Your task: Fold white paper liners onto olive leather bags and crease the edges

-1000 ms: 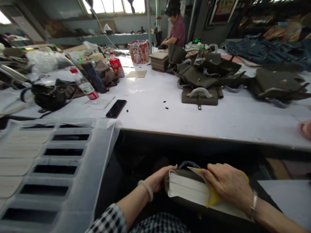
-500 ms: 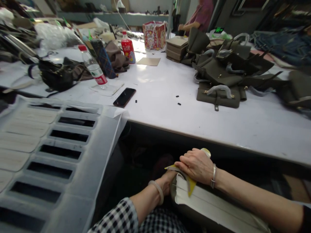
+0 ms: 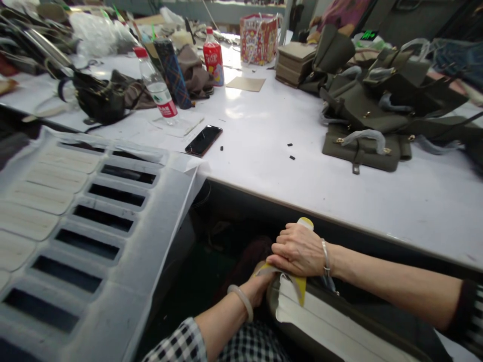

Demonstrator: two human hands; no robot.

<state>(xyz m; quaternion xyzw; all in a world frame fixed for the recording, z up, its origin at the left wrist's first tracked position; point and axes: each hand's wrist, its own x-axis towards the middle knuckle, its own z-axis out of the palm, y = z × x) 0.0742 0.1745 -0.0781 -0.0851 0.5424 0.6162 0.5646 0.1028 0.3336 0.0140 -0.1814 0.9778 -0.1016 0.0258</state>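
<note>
Low in front of me, below the table edge, a dark olive bag body (image 3: 298,332) with a pale cream panel (image 3: 324,317) along its top lies over my lap. My right hand (image 3: 296,249) is closed around a curled yellow-and-grey sheet (image 3: 302,289), whose rounded yellow end shows above the knuckles and whose pointed corner hangs over the cream panel. My left hand (image 3: 262,284) is at the bag's near left end, just under the right hand; its fingers are hidden behind the sheet and bag.
A grey plastic slotted rack (image 3: 124,281) holding cream strips stands at left. On the white table (image 3: 256,166) are a phone (image 3: 204,140), a water bottle (image 3: 160,95), a red bottle (image 3: 213,58) and olive handbags (image 3: 362,146). A person (image 3: 339,15) is at the back.
The view has shifted, so the table things appear farther right and higher. My right hand has slid slightly left toward the bag's end with the sheet; my left hand stays at that end.
</note>
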